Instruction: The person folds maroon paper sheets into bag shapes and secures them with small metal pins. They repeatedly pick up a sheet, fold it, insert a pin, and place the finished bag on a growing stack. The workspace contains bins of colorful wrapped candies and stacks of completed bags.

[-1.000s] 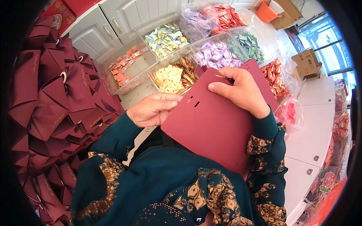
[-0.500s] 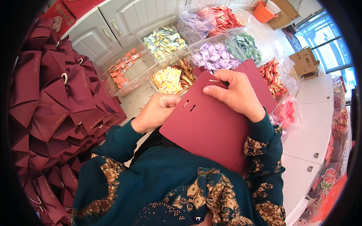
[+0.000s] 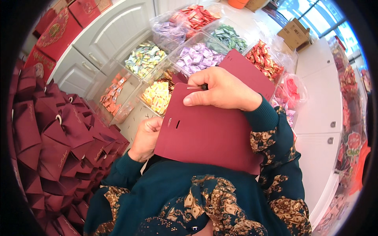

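Your right hand [image 3: 224,89] sits on top of the flat card blank [image 3: 208,129], at its far edge. Your left hand [image 3: 146,137] is at the blank's left side, partly under it. Beyond the blank lie the trays of sweets [image 3: 185,59], side by side. Folded boxes [image 3: 59,141] are stacked at your left. Cupboard fronts [image 3: 114,35] stand behind the trays.

the left hand [image 3: 146,137] is half curled, the fingers bent inward, with the forearm coming up from below. the right hand [image 3: 222,91] lies higher, palm down, its thumb and fingers [image 3: 195,81] pinched together, the wrist bent to the left.
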Tool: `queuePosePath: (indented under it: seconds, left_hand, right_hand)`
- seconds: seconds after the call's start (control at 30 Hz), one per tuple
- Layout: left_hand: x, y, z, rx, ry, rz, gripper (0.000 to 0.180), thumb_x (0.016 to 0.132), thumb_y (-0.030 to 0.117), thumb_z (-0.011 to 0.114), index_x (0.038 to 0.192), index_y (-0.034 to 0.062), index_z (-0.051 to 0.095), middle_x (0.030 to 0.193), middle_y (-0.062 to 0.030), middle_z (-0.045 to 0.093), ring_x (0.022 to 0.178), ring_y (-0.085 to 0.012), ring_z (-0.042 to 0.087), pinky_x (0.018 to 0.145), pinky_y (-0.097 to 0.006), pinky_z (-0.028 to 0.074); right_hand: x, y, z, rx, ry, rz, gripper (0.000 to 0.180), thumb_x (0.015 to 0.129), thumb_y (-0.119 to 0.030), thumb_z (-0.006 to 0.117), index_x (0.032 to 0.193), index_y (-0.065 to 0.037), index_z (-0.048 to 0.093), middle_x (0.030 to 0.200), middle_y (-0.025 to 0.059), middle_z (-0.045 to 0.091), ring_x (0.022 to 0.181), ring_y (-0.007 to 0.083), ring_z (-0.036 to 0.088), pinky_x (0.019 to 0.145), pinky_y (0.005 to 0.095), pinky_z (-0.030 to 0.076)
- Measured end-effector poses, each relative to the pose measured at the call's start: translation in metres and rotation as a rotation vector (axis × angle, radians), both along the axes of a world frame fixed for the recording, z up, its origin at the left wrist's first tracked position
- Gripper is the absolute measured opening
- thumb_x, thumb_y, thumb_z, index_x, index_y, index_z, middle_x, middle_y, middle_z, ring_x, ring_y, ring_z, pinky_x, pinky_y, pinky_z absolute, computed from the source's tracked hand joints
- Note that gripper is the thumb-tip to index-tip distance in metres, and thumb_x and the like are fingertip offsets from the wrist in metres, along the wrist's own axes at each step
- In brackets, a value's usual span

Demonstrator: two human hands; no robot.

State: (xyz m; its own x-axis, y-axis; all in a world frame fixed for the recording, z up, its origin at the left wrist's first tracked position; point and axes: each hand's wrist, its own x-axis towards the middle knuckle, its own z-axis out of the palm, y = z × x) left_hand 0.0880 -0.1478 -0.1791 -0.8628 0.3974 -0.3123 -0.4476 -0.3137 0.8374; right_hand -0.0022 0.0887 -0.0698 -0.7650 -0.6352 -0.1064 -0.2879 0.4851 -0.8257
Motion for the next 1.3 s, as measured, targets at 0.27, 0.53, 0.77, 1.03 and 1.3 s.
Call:
queuePosePath:
  seconds: [0.27,0.53,0.77,1.03,1.3]
  left_hand:
    - [0.02,0.044,0.039,0.034,-0.197,0.167,0.019,0.09,-0.004,0.061,0.108,-0.0027,0.065,0.096,-0.0082,0.07,0.077,-0.0143,0.068,0.068,-0.028,0.056]
    - [-0.017,0.007,0.038,-0.948,0.869,-0.028,0.009,0.08,0.007,0.073,0.086,0.0006,0.071,0.111,-0.0154,0.064,0.089,-0.0263,0.066,0.075,-0.036,0.052]
    - [-0.023,0.014,0.021,0.068,0.277,0.081,0.041,0.092,0.027,0.068,0.118,-0.0034,0.061,0.123,-0.0153,0.061,0.124,-0.0279,0.052,0.1,-0.042,0.044]
    - [-0.028,0.075,0.043,0.304,0.298,0.2,0.037,0.096,0.006,0.058,0.131,-0.0017,0.05,0.124,-0.0099,0.062,0.112,-0.0149,0.06,0.096,-0.03,0.048]
    - [-0.056,0.015,0.033,0.133,0.133,-0.164,0.043,0.093,0.007,0.062,0.132,-0.003,0.05,0.124,-0.0114,0.063,0.107,-0.0166,0.064,0.095,-0.03,0.05]
  right_hand:
    - [0.011,0.028,0.037,-0.355,-0.289,-0.188,0.022,0.087,-0.022,0.073,0.095,-0.001,0.07,0.083,0.0026,0.069,0.078,0.0074,0.064,0.069,0.0234,0.052]
    - [-0.003,0.113,0.109,-1.155,-0.068,-0.43,0.038,0.095,-0.019,0.062,0.124,0.004,0.055,0.118,0.0176,0.065,0.105,0.0265,0.065,0.09,0.0382,0.055]
    - [0.022,0.179,0.05,-1.522,0.092,-0.392,0.036,0.103,-0.023,0.049,0.129,0.001,0.052,0.126,0.0138,0.061,0.115,0.024,0.06,0.101,0.038,0.049]
    - [0.082,0.131,-0.011,-1.318,0.368,-1.065,0.043,0.103,-0.031,0.048,0.132,0.0,0.048,0.13,0.011,0.057,0.116,0.022,0.055,0.102,0.0367,0.043]
    - [0.19,0.236,0.001,-0.862,0.932,-1.426,0.048,0.1,-0.048,0.049,0.116,-0.002,0.05,0.092,0.0022,0.052,0.074,0.0117,0.039,0.069,0.026,0.037]
